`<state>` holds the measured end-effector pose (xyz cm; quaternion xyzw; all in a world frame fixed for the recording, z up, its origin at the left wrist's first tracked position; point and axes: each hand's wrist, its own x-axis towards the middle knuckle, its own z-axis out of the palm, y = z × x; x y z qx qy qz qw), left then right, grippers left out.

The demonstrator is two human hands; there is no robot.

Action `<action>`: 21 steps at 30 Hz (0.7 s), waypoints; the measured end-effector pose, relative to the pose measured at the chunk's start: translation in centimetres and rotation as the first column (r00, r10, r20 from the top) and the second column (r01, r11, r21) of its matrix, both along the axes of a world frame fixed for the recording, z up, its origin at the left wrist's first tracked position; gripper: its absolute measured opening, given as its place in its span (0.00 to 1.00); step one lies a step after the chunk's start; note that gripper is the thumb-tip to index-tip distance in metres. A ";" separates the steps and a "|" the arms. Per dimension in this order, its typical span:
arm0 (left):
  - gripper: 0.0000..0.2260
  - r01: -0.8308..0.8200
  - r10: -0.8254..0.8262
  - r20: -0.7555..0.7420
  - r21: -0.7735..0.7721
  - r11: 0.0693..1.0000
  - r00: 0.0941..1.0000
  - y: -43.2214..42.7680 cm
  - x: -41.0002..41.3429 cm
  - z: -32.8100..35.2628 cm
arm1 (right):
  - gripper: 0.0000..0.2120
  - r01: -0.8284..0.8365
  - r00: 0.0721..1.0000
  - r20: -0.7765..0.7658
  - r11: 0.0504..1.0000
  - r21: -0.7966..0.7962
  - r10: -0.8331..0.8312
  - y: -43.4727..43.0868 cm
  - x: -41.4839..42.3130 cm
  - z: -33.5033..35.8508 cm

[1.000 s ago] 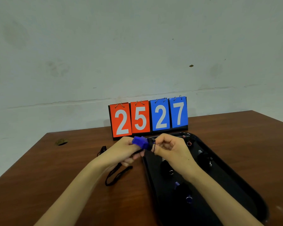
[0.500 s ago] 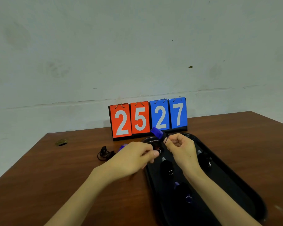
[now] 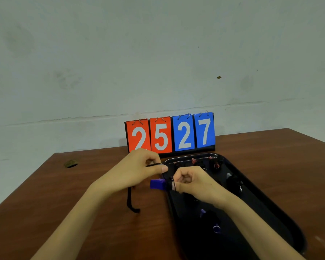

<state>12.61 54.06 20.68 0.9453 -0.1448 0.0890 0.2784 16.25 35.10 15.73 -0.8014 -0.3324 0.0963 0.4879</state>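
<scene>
1. The fingers (image 3: pixel 160 168) of the left hand (image 3: pixel 135 169) are curled, with the thumb pressed to the forefinger. They pinch a thin black cord (image 3: pixel 129 199).
2. The fingers (image 3: pixel 184 177) of the right hand (image 3: pixel 193 182) are folded into a tight fist round the dark end of a blue-capped piece (image 3: pixel 157 184). The blue cap sticks out of the fist toward 9 o'clock. A thin black strand crosses the forefinger beside it.
3. The blue-capped piece is held in the air between the two hands, over the left rim of the tray. It lies at about 5 o'clock from the left thumb and just beside it.
4. The cord comes out below the left palm and hangs toward 6 o'clock, and its looped end rests on the worktop (image 3: pixel 54 194).
5. A black tray (image 3: pixel 270 209) lies on the worktop under the right hand and forearm, stretching from 12 to 5 o'clock of that hand. Several small dark pieces lie in it, some with red or purple parts, but they are too dim to tell further.
6. At 12 o'clock from the hands a flip scoreboard (image 3: pixel 170 135) stands upright at the far edge of the worktop, just beyond the tray. It shows 2 and 5 on red, then 2 and 7 on blue.
</scene>
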 end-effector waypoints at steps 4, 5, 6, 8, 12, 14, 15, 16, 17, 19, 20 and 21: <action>0.03 0.016 -0.018 -0.026 -0.101 0.995 1.000 0.6 0.6 -0.5 | 0.06 -0.066 0.996 -0.050 0.996 0.052 0.069 -0.1 -0.4 0.4; 0.03 0.024 -0.028 -0.038 -0.118 0.993 0.999 0.5 0.6 -0.6 | 0.06 -0.073 0.995 -0.060 0.995 0.066 0.077 -0.1 -0.4 0.4; 0.03 0.028 -0.034 -0.045 -0.125 0.992 0.998 0.4 0.6 -0.7 | 0.06 -0.074 0.994 -0.069 0.994 0.080 0.080 -0.1 -0.5 0.5; 0.06 0.029 -0.037 -0.061 -0.135 0.990 0.997 0.2 0.6 -0.8 | 0.06 -0.061 0.994 -0.082 0.991 0.120 0.071 -0.2 -0.5 0.6; 0.10 0.016 -0.052 -0.174 -0.204 0.979 0.983 -0.1 0.7 -0.9 | 0.08 -0.006 0.991 -0.131 0.970 0.242 0.039 -0.4 -0.6 0.8; 0.11 0.000 -0.071 -0.248 -0.275 0.961 0.966 -0.4 0.8 -1.2 | 0.08 0.035 0.990 -0.144 0.957 0.287 0.007 -0.3 -0.6 0.7; 0.11 -0.006 -0.086 -0.283 -0.309 0.951 0.955 -0.7 0.7 -1.5 | 0.07 0.063 0.989 -0.145 0.951 0.303 -0.020 -0.2 -0.5 0.7; 0.12 -0.014 -0.096 -0.308 -0.337 0.941 0.946 -1.0 0.7 -1.7 | 0.06 0.095 0.987 -0.151 0.942 0.323 -0.048 -0.2 -0.4 0.6; 0.13 -0.021 -0.098 -0.313 -0.356 0.934 0.945 -1.4 0.5 -1.9 | 0.05 0.129 0.984 -0.161 0.928 0.350 -0.077 -0.2 -0.3 0.6; 0.13 -0.014 -0.090 -0.272 -0.360 0.933 0.958 -2.0 0.4 -2.3 | 0.03 0.212 0.971 -0.195 0.884 0.416 -0.141 -0.3 0.1 0.4; 0.13 -0.013 -0.076 -0.242 -0.347 0.938 0.967 -2.3 0.5 -2.5 | 0.02 0.254 0.962 -0.205 0.863 0.436 -0.180 -0.4 0.3 0.4; 0.12 -0.021 -0.055 -0.217 -0.332 0.943 0.975 -2.6 0.5 -2.8 | 0.02 0.293 0.953 -0.207 0.847 0.444 -0.221 -0.4 0.5 0.3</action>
